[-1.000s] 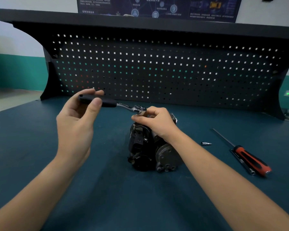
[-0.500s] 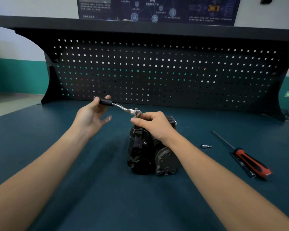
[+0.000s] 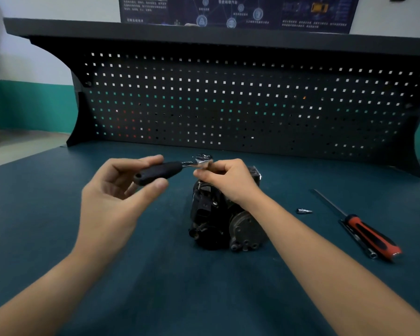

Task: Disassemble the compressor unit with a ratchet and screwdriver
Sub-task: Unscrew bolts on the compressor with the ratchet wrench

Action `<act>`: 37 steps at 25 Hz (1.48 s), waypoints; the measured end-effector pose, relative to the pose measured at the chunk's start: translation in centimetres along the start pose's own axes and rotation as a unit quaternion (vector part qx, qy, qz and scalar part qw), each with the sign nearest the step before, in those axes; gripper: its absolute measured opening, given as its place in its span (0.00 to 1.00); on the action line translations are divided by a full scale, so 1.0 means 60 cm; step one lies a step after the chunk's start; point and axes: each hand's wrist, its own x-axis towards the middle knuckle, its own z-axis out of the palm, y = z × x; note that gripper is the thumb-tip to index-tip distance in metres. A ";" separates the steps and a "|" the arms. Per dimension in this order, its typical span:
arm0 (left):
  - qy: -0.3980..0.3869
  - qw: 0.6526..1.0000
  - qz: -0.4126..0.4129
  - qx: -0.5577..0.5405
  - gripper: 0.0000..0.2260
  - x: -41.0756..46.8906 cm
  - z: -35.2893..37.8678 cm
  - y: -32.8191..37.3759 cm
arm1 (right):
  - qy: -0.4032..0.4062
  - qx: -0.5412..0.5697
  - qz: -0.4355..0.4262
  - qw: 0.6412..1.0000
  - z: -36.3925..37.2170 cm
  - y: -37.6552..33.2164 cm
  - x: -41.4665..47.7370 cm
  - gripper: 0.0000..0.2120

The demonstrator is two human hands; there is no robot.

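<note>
- Pinching ratchet [image 3: 165, 169] handle loosely with left hand [image 3: 117, 197]
- Pinching its head with right hand [image 3: 228, 181], atop compressor unit [image 3: 224, 221] mid-bench
- Seemingly loosening a top bolt; next calls for a steady handle swing, head held seated
- Leaving screwdriver [image 3: 370, 236] unused at right

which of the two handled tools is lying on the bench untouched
The screwdriver, red-and-black handle, lying right of the compressor. The ratchet is off the bench: the left hand holds its black handle, the right hand pinches its head.
</note>
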 end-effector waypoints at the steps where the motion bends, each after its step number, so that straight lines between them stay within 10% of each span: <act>1: 0.002 1.000 -0.001 -0.006 0.07 0.004 0.001 -0.001 | -0.006 0.008 0.003 1.000 -0.001 0.000 -0.001 0.01; 9: 0.079 0.916 -0.346 -0.185 0.03 0.147 -0.012 -0.090 | -0.045 0.017 0.016 0.999 -0.005 -0.003 0.001 0.08; 21: 0.069 0.989 -0.104 -0.085 0.05 0.067 -0.020 -0.032 | 0.024 -0.013 0.003 1.000 -0.002 0.000 0.001 0.10; 29: 0.085 0.909 -0.365 -0.181 0.06 0.151 0.007 -0.121 | -0.009 0.038 -0.009 0.999 0.001 -0.002 0.001 0.09; 37: 0.124 0.932 -0.294 -0.173 0.06 0.119 -0.029 -0.106 | 0.021 0.003 0.005 1.000 0.005 0.006 0.006 0.09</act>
